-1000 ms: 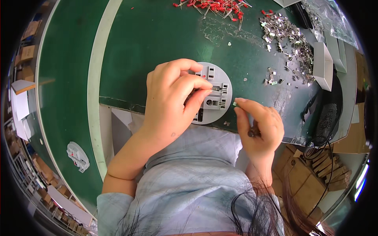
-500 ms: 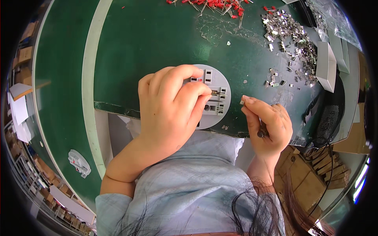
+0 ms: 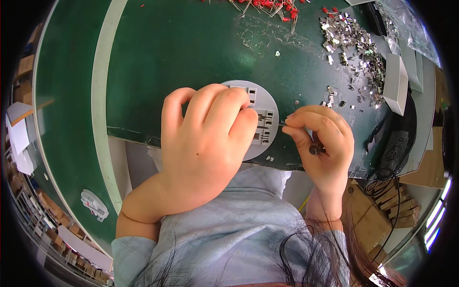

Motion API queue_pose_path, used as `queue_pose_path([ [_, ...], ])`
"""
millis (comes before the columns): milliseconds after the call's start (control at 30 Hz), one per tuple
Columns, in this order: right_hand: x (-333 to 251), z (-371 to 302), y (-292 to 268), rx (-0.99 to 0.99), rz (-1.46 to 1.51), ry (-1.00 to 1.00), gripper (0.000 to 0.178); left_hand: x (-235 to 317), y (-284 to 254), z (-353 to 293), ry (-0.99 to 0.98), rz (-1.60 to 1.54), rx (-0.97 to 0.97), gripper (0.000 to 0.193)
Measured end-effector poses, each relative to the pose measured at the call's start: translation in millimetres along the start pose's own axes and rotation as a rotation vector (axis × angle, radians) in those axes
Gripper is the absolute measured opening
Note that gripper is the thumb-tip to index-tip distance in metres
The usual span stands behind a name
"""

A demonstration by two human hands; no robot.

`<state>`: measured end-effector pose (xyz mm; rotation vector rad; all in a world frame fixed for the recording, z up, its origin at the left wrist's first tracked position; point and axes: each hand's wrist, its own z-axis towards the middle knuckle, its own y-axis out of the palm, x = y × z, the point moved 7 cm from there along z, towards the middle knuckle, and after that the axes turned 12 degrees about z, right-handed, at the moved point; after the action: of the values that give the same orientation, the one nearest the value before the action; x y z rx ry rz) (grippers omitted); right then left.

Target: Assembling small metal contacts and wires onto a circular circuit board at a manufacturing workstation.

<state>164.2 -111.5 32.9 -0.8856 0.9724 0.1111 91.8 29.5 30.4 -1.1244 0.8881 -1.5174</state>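
Observation:
A round grey plastic base (image 3: 268, 101) with moulded slots and metal clips lies near the table's front edge. Over its left half is my left hand (image 3: 205, 138), fingers curled down onto it; the fingertips are hidden, so I cannot tell what they pinch. Just right of the base is my right hand (image 3: 325, 138), thumb and forefinger pressed together at the rim, with a fine line showing at their tips. Tucked in the same palm is a dark, round-ended handle (image 3: 315, 149); the rest of that tool is hidden.
Red LEDs (image 3: 270, 5) with long legs lie at the far side. Many small metal clips (image 3: 356, 45) spread across the right, beside a white box (image 3: 396, 83) and a black mesh holder (image 3: 399, 146). Another grey plastic part (image 3: 94, 204) lies at the left.
My right hand has moved slightly left and up, closer to the base; the small metal piece at its fingertips no longer shows. My left fingers have curled further, hiding the red LED.

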Motion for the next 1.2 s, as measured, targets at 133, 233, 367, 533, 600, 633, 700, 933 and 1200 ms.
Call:
queue_pose_path([
  [133, 6, 2, 2, 0.026, 0.093, 0.086, 0.019, -3, 2, 0, -0.013, -0.045, 0.018, 0.019],
  [233, 5, 5, 4, 0.002, 0.110, 0.138, 0.018, -3, 2, 0, -0.015, -0.053, 0.012, 0.019],
  [367, 5, 8, 5, -0.022, 0.090, 0.160, 0.017, -4, 4, -1, -0.022, -0.055, 0.011, 0.019],
  [533, 7, 10, 7, -0.044, 0.057, 0.167, 0.016, -5, 4, 0, -0.021, -0.076, 0.015, 0.020],
  [600, 6, 10, 8, -0.062, 0.033, 0.141, 0.017, -5, 4, 0, -0.020, -0.077, 0.018, 0.021],
  [633, 8, 9, 9, -0.063, 0.034, 0.140, 0.017, -4, 4, -1, -0.019, -0.075, 0.019, 0.021],
  [700, 4, 7, 10, -0.050, -0.062, 0.018, 0.018, -4, 4, -1, -0.021, -0.076, 0.022, 0.021],
  [933, -16, 11, 13, -0.067, -0.291, -0.099, 0.022, -5, 4, -2, -0.026, -0.079, 0.048, 0.022],
  [1200, -28, 13, 18, -0.096, -0.419, -0.129, 0.024, -4, 3, -2, -0.017, -0.091, 0.039, 0.020],
])
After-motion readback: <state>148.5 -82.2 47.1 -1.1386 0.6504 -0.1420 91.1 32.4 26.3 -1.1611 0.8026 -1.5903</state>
